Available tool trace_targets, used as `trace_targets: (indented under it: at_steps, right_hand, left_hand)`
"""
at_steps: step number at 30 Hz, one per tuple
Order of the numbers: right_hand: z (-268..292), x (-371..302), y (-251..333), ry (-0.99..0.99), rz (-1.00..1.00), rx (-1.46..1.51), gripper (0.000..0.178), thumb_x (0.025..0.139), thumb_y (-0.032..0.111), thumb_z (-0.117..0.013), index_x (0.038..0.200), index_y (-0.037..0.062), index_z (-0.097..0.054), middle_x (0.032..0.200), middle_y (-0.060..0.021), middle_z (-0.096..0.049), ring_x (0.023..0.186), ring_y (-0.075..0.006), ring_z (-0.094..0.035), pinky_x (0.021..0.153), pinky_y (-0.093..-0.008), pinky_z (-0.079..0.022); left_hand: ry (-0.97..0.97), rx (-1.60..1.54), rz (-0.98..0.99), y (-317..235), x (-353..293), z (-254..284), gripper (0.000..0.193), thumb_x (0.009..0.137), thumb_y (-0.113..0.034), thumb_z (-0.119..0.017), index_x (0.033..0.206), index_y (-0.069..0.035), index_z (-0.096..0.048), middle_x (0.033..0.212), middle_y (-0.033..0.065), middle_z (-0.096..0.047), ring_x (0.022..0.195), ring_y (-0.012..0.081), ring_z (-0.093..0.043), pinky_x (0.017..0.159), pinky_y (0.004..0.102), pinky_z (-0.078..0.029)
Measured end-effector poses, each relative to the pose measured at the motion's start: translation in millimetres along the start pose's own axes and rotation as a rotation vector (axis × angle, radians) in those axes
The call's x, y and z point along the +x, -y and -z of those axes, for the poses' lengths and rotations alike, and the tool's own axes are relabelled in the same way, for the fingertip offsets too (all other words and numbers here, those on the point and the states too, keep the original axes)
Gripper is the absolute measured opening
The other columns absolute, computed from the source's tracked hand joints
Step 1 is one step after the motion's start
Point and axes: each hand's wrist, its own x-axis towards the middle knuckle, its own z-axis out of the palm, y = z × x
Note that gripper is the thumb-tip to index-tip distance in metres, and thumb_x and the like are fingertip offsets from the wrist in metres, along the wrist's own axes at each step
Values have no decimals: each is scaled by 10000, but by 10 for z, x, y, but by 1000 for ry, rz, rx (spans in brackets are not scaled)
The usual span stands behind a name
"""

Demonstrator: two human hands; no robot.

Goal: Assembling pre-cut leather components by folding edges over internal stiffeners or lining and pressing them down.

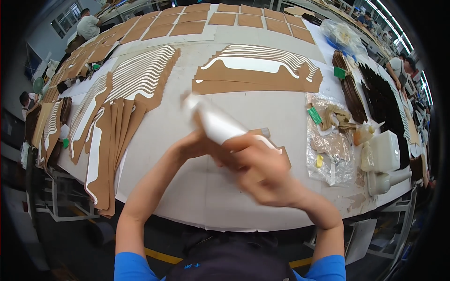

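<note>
A brown cut piece with a white face is raised over the middle of the table, smeared by motion. My right hand grips its near end, fingers bent over the edge. My left hand is behind the piece on its left side; it seems closed on it, though most of its fingers are hidden. The brown piece's right end shows past my right hand. Beyond my hands lies an overlapping row of brown pieces with white wavy edges. To the left, a similar fanned row overlaps near long brown strips.
At right are a clear plastic bag with crumpled cloth, a white jug, a squeeze bottle and a pale bottle. Brown squares cover the far side. Dark stacked strips stand at right. Other people work farther off.
</note>
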Motion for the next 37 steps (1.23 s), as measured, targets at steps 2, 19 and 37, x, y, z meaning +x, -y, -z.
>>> trace_targets:
  at_steps: [2, 19, 37]
  right_hand:
    - [-590, -294, -69, 169, -35, 107, 184, 903, 56, -700, 1060, 6, -617, 1169, -141, -627, 936, -323, -673, 779, -411, -562]
    - [13, -1451, -525, 146, -887, 111, 263, 941, 153, -726, 1158, 4, -730, 936, -140, -737, 889, -243, -693, 792, -388, -547]
    - [-249, -1755, -583, 24, -603, -366, 99, 868, 70, -747, 947, 129, -757, 1008, -21, -639, 1036, -262, -550, 873, -428, -374]
  left_hand:
    - [84, -260, 94, 299, -174, 378, 810, 1059, -698, -458, 1537, -48, -520, 1332, 166, -709, 1102, 189, -719, 986, 350, -584]
    - [-47, 1239, 29, 174, -831, 348, 414, 950, -270, -811, 1284, -47, -712, 1070, 58, -751, 994, 164, -687, 902, 332, -552]
    - [279, 1341, -597, 739, 393, -331, 96, 925, -236, -792, 992, -169, -784, 1090, -2, -647, 1121, 213, -554, 1033, 403, -372]
